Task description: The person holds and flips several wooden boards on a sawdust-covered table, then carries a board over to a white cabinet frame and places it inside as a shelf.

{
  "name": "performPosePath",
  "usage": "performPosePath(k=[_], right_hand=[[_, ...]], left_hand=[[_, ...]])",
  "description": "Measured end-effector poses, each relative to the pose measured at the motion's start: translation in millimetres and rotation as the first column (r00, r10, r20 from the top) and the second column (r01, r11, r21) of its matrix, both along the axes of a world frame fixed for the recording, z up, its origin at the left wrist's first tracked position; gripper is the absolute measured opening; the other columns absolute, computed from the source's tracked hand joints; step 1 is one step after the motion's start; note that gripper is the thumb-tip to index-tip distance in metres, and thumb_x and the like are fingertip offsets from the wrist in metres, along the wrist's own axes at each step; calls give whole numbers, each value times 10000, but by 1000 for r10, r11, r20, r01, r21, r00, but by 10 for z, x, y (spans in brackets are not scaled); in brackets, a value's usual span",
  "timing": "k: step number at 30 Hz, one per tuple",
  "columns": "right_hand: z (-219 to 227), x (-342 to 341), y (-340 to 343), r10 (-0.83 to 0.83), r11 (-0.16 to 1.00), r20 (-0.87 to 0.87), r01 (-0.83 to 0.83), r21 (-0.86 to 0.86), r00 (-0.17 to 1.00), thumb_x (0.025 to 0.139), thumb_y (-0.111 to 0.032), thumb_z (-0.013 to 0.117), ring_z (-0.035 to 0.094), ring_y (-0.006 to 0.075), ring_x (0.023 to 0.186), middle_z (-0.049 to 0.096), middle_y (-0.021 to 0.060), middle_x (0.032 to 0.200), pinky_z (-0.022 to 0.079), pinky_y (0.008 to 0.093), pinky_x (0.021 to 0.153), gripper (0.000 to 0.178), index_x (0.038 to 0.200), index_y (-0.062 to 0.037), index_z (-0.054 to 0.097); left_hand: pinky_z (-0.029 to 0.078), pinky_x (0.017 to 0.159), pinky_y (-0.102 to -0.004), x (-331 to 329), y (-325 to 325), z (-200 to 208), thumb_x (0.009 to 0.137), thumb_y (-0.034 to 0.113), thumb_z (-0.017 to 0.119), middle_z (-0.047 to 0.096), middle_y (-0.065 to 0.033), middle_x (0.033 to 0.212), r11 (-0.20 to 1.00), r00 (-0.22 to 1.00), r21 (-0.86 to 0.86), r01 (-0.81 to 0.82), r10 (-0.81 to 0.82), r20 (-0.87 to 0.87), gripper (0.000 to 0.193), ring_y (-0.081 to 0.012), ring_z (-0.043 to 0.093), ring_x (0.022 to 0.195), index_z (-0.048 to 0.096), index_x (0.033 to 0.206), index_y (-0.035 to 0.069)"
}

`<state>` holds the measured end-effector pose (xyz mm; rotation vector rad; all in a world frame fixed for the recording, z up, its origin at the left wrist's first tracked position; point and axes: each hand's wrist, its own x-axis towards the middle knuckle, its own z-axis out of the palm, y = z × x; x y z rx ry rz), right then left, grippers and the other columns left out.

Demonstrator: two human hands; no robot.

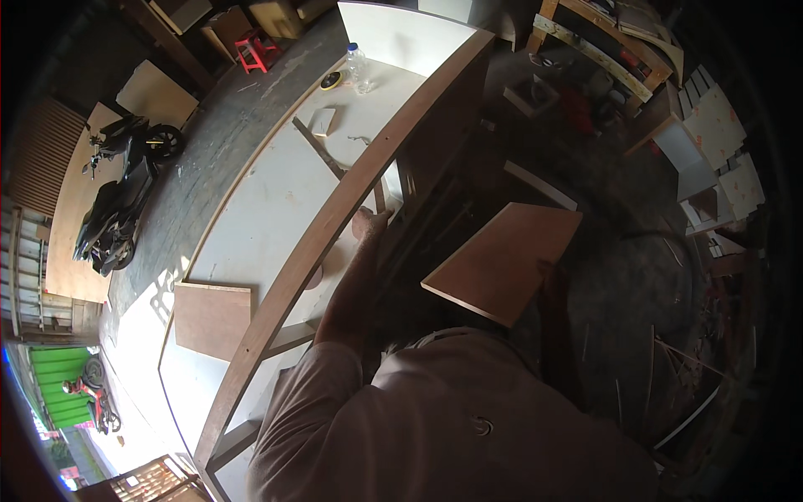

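My left hand (370,224) reaches past the long wooden rail (309,230) of a large white-faced cabinet or bench frame. Its fingers are closed on a short wooden strip (380,197) beside the rail. In shadow on the right, my right hand (550,280) grips the edge of a brown plywood panel (502,261) with slanted sides. That panel hangs tilted in front of my body, apart from the frame.
On the white surface (276,192) lie a small wood block (324,122), a tape roll (331,80) and a clear bottle (357,67). A brown board (213,320) leans at the near left. Beyond stand a black motorbike (125,188) and a red stool (255,52). White panels (703,159) are stacked at right.
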<state>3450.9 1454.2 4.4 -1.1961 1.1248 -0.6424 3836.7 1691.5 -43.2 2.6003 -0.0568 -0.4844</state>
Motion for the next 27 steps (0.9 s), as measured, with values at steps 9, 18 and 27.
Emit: performPosePath(k=[9,18,27], right_hand=[[27,161,-162,59,998,15,-59,6,998,765,-159,676,578,198,856,623,83,937,463,349,768,357,1056,37,608],[-165,203,-41,216,972,-116,-224,-70,970,750,-227,694,599,218,899,644,100,962,472,363,780,408,1059,32,634],[562,165,602,271,949,-57,-277,-153,961,779,-138,650,591,189,897,636,74,942,455,350,803,242,992,-25,663]], left_hand=[[486,916,-472,351,505,-291,803,345,677,672,-221,1033,984,962,-130,-118,146,231,382,-392,634,1032,657,986,10],[516,898,-432,-32,-256,-213,684,469,784,674,-199,1078,998,971,-42,40,-28,239,618,-332,658,1023,638,1080,18],[444,908,-501,805,413,-125,852,358,642,560,-161,1174,991,914,-67,-116,133,383,357,-340,570,1106,598,1072,80]])
